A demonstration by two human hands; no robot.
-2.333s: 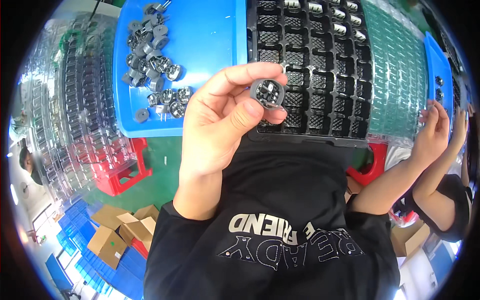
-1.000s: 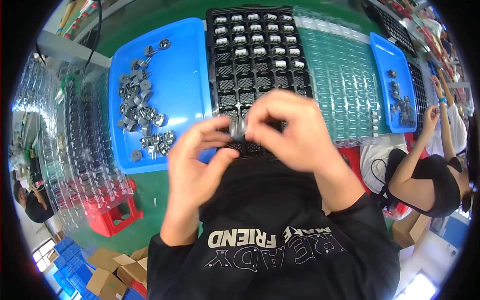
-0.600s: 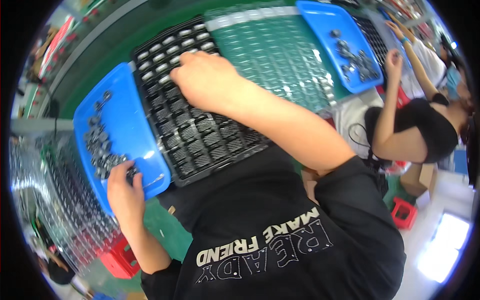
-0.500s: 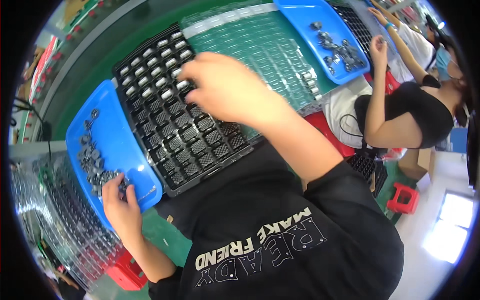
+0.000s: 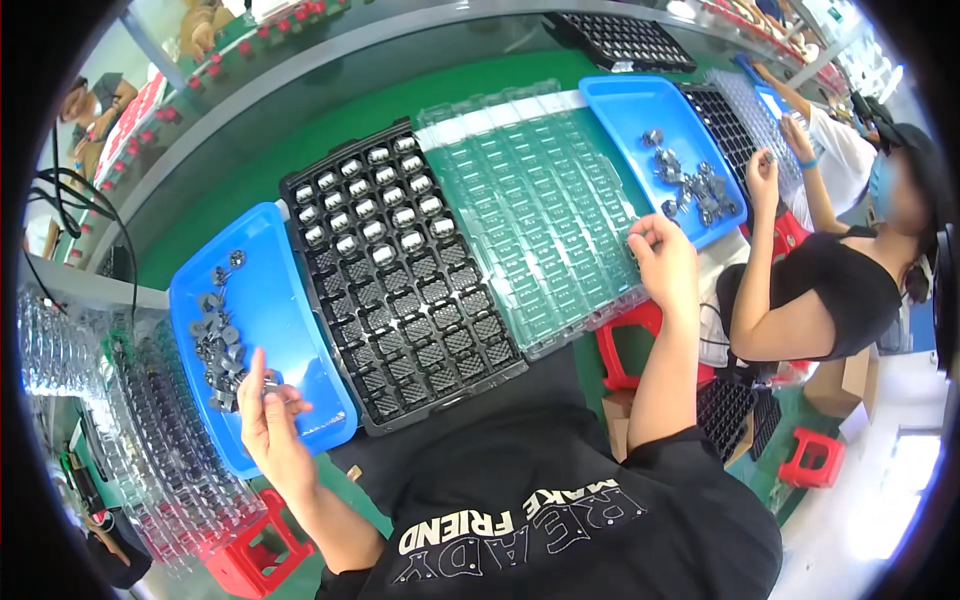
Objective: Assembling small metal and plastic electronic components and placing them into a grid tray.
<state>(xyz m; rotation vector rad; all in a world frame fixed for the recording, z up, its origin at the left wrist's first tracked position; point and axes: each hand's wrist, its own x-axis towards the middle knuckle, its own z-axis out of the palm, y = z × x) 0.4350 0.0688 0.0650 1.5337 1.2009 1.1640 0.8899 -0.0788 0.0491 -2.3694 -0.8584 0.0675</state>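
My left hand [image 5: 275, 425] is over the near end of the left blue tray [image 5: 285, 320]. Its index finger points up, and the thumb and other fingers curl around a small grey metal part [image 5: 269, 384]. Loose grey parts [image 5: 215, 335] lie along that tray's left side. My right hand [image 5: 667, 262] is at the right edge of the clear plastic tray [image 5: 530, 220], thumb and fingertips pinched; whatever is between them is too small to make out. Between the blue tray and clear tray lies a black compartment tray [image 5: 420, 345]; silver-white cylindrical parts [image 5: 375, 230] fill its far pockets, while its near pockets are bare.
A second blue tray [image 5: 610, 115] with grey parts stands at the right. Beyond it a co-worker [image 5: 800, 300] sits, hands raised. Red stools [image 5: 810, 458] stand on the floor, stacked clear trays [image 5: 165, 420] at the left. Another black tray [image 5: 625, 42] lies at the back.
My right hand has moved from the black tray to the clear tray's right edge. A further silver-white part now sits in the black tray. My left index finger has straightened; the view has shifted.
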